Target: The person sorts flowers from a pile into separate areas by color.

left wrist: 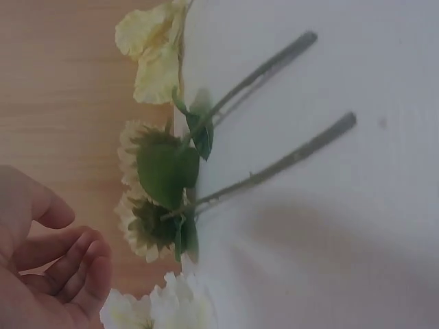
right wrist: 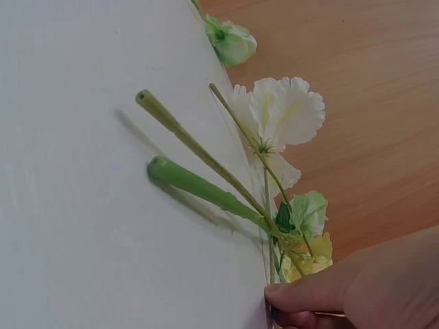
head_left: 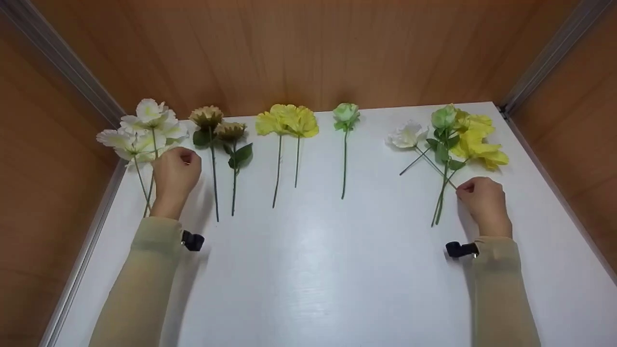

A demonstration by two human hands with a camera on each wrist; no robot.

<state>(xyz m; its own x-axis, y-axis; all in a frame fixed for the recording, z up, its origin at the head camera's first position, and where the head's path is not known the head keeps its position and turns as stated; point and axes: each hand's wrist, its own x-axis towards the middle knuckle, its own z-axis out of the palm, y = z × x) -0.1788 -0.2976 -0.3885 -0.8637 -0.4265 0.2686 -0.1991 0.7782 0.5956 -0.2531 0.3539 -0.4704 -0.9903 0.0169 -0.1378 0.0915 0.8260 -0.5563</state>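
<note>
At the left, my left hand [head_left: 176, 176] is over several white flowers [head_left: 149, 125] with thin green stems. In the left wrist view its fingers [left wrist: 75, 267] curl loosely, thumb apart from them, with nothing visible between. Beside it lie two brownish-beige flowers [head_left: 207, 117] with green leaves. At the right, my right hand [head_left: 484, 202] pinches the stem of a white flower [head_left: 407, 135] between thumb and fingers, also seen in the right wrist view. This stem crosses the stems of a light green flower [head_left: 443, 115] and yellow flowers [head_left: 477, 142].
Two yellow flowers [head_left: 288, 120] and a single light green flower [head_left: 346, 115] lie along the back of the white table [head_left: 308, 270]. A wooden panel [head_left: 308, 53] rises behind, with side panels edged by metal rails [head_left: 72, 62].
</note>
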